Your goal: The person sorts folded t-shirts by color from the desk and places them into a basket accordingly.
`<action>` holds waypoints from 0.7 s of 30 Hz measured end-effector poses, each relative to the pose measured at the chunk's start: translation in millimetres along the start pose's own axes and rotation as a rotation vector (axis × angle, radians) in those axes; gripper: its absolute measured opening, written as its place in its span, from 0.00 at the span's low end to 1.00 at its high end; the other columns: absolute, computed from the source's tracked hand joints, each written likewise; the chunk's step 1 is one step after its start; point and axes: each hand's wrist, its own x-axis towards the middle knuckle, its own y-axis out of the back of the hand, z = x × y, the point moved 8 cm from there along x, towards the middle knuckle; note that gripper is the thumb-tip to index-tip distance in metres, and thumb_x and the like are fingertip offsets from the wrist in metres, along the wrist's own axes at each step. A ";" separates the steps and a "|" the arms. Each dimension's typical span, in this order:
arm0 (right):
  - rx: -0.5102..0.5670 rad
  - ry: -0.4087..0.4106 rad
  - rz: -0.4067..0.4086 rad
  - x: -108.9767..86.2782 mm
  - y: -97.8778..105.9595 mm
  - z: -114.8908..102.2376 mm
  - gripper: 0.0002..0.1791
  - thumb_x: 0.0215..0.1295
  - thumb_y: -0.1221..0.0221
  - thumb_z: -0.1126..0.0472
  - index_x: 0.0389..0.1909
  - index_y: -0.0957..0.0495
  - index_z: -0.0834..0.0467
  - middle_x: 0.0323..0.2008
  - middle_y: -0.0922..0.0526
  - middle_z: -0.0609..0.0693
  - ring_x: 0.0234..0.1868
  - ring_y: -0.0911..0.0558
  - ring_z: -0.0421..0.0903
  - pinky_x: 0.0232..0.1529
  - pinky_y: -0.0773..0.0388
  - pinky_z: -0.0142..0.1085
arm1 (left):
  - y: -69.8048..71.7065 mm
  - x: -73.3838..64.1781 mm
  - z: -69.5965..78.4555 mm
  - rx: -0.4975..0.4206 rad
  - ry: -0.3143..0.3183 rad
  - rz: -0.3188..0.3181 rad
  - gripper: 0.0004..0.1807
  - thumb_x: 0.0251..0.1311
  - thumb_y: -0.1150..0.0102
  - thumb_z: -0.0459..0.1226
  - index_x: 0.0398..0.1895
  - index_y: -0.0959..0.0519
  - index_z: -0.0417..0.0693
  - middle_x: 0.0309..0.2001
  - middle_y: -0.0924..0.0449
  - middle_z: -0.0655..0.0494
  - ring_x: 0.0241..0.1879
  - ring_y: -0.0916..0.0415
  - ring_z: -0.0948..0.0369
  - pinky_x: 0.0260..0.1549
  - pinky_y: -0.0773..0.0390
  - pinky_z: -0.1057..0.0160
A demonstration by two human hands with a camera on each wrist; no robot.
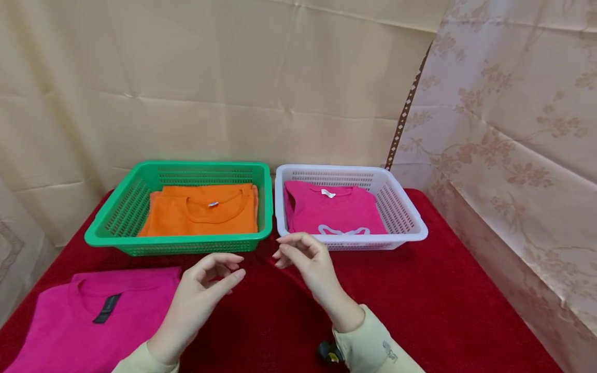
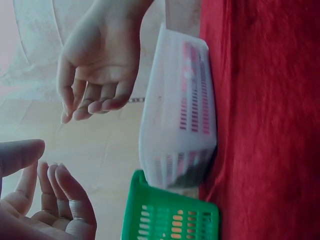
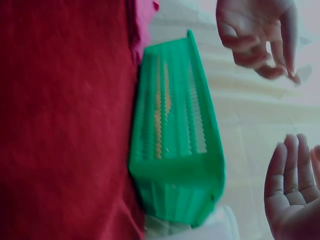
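Both hands hang in the air over the table, palms facing each other, fingers loosely bent and holding nothing. The left hand [image 1: 200, 295] is nearest the folded magenta shirt [image 1: 140, 316], which lies on the table at the left with its black neck label up. My right hand [image 1: 312, 269] hovers just in front of the white basket [image 1: 410, 235]. Inside that basket sits a folded pink shirt [image 1: 336, 210] with a pale printed outline. Beside it, the green basket [image 1: 102, 237] contains folded orange shirts [image 1: 210, 207]. Each wrist view also shows both hands apart, with bare palms.
A red cloth [image 1: 448, 300] covers the table. A small black object [image 1: 328, 352] lies near the right sleeve. Beige curtains [image 1: 210, 93] hang behind the baskets, and a floral curtain [image 1: 513, 129] borders the right side.
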 end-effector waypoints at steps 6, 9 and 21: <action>-0.061 -0.012 -0.121 -7.7 -29.7 14.0 0.12 0.69 0.44 0.69 0.47 0.23 0.73 0.35 0.20 0.77 0.29 0.16 0.36 0.38 0.15 0.35 | 15.4 -3.5 -12.2 0.059 0.029 0.015 0.13 0.62 0.35 0.36 0.48 0.19 0.43 0.36 0.19 0.59 0.35 0.24 0.62 0.34 0.20 0.66; -0.050 -0.033 -0.159 -9.8 -39.3 20.5 0.12 0.69 0.44 0.68 0.47 0.23 0.74 0.35 0.20 0.78 0.29 0.16 0.35 0.38 0.15 0.34 | 24.4 -5.9 -19.7 0.088 0.051 0.033 0.13 0.63 0.35 0.36 0.49 0.19 0.44 0.35 0.19 0.64 0.35 0.23 0.63 0.34 0.20 0.65; -0.099 -0.154 -0.264 -12.1 -58.3 48.6 0.15 0.69 0.44 0.68 0.51 0.24 0.74 0.40 0.19 0.77 0.32 0.15 0.44 0.38 0.17 0.30 | 83.8 -16.7 -47.9 0.293 0.024 0.111 0.17 0.66 0.38 0.40 0.55 0.21 0.44 0.44 0.21 0.77 0.41 0.25 0.74 0.36 0.20 0.72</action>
